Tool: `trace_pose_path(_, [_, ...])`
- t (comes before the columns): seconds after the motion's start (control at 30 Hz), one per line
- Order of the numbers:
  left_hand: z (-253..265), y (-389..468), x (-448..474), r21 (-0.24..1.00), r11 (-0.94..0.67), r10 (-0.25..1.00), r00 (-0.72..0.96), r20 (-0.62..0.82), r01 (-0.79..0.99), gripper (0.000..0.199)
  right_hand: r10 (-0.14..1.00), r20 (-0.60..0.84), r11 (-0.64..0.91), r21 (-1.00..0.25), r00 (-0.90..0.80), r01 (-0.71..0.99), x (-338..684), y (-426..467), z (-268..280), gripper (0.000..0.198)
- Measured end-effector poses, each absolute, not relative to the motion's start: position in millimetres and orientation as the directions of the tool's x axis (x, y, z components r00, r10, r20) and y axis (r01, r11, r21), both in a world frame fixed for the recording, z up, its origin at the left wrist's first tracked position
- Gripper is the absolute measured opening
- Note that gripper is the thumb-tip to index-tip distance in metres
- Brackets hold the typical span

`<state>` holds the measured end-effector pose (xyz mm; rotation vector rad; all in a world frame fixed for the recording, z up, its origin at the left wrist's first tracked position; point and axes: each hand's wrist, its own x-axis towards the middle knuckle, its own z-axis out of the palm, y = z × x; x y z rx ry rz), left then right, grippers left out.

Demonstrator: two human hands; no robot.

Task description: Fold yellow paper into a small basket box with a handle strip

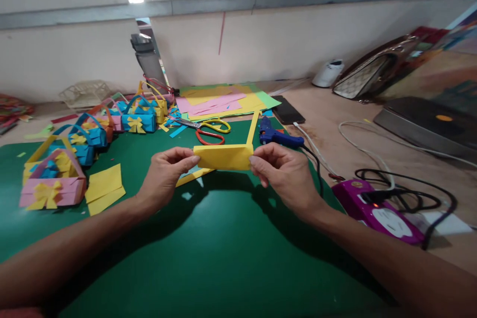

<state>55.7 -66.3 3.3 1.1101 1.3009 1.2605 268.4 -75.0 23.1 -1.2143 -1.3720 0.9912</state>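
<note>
— While we look down at the table [223, 258], what do our hands have?

— We hold a folded yellow paper piece [223, 156] above the green mat, between both hands. Our left hand [164, 176] pinches its left end, thumb and fingers closed on the paper. Our right hand [285, 174] pinches the right end the same way, its grip shut on the paper.

— And the strip sticking up?

— A narrow yellow paper strip [254, 126] rises from the right end of the piece and leans toward the far edge of the table. Another strip end shows below the piece, near our left thumb.

— What lies beyond it?

— Just past the piece we see yellow-handled scissors [214, 125] and red-handled scissors [209, 137], lying flat. Beside them, to the right, is a blue glue gun [278, 135], with a black cord running toward the table's right edge. Further back sits a stack of coloured paper sheets [227, 99], and next to it a black phone [287, 110].

— And the left side?

— A row of finished paper baskets [97, 131] runs along the left part of the table, with a pink basket [52, 186] nearest us. Two loose yellow sheets [104, 189] lie just beside it. Near the right edge rests a purple power strip [376, 211] with cables plugged in.
</note>
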Motion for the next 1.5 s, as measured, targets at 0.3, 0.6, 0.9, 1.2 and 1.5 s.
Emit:
trace_pose_path(0.3, [1.0,-69.4,59.3,0.969,0.162,0.985,-0.033,-0.171,-0.187,0.022,1.0,-0.022,-0.022,-0.999,-0.013,0.035,269.3,-69.6,16.7,0.014])
trace_pose_path(0.6, [2.5,-69.3,60.5,0.954,0.164,0.986,0.002,-0.169,-0.252,0.017,0.997,0.067,0.073,-0.982,-0.036,0.177,270.6,-71.8,19.1,0.009])
trace_pose_path(0.9, [4.9,-67.6,60.1,0.939,0.221,0.975,0.04,-0.218,-0.263,0.023,0.943,0.323,0.328,-0.854,-0.083,0.404,271.0,-74.7,15.4,0.012])
trace_pose_path(1.2, [11.7,-67.6,58.4,0.918,0.232,0.972,0.108,-0.208,-0.321,0.028,0.81,0.565,0.545,-0.626,-0.156,0.558,272.9,-75.6,13.0,0.012])
trace_pose_path(1.5, [5.1,-69.8,56.9,0.973,0.066,0.997,0.043,-0.058,-0.222,0.024,0.996,0.044,0.054,-0.99,-0.076,0.13,264.6,-80.2,21.6,0.021])
